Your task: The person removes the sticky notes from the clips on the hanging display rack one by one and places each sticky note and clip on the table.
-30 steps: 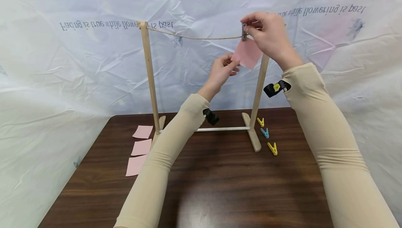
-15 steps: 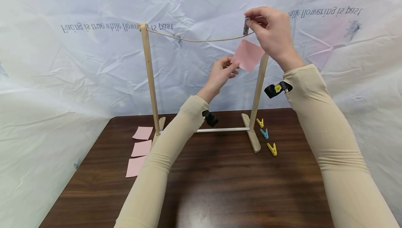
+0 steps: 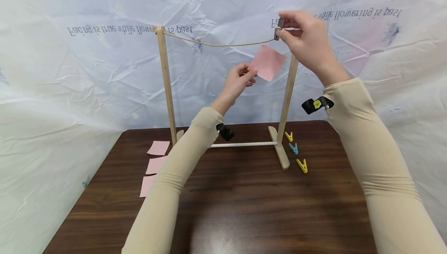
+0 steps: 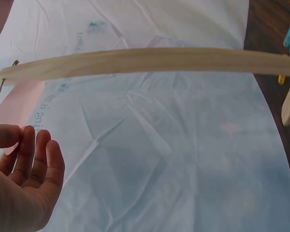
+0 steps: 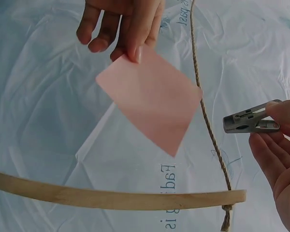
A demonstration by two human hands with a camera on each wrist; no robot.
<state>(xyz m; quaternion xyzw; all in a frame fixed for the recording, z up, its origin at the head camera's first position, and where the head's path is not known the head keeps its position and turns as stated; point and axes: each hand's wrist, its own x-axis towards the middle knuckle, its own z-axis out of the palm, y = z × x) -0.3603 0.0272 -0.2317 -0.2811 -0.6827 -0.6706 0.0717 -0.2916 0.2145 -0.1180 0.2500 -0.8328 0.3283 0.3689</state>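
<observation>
My left hand pinches one corner of a pink paper square, which hangs like a diamond just below the twine line. In the right wrist view, the left fingers grip that corner, and the paper's opposite side reaches the twine. My right hand holds a grey metal clothespin between thumb and fingers, at the twine's height near the right post. The right wrist view shows the clothespin to one side of the twine, apart from the paper.
A wooden stand with a left post, a right post and a white crossbar stands on the dark table. Three pink squares lie at left. Right of the stand are two yellow clothespins and a blue one.
The clothespin has come up off the twine and the paper's top corner, then moved right with my right hand. My left hand has drawn the paper slightly down and left.
</observation>
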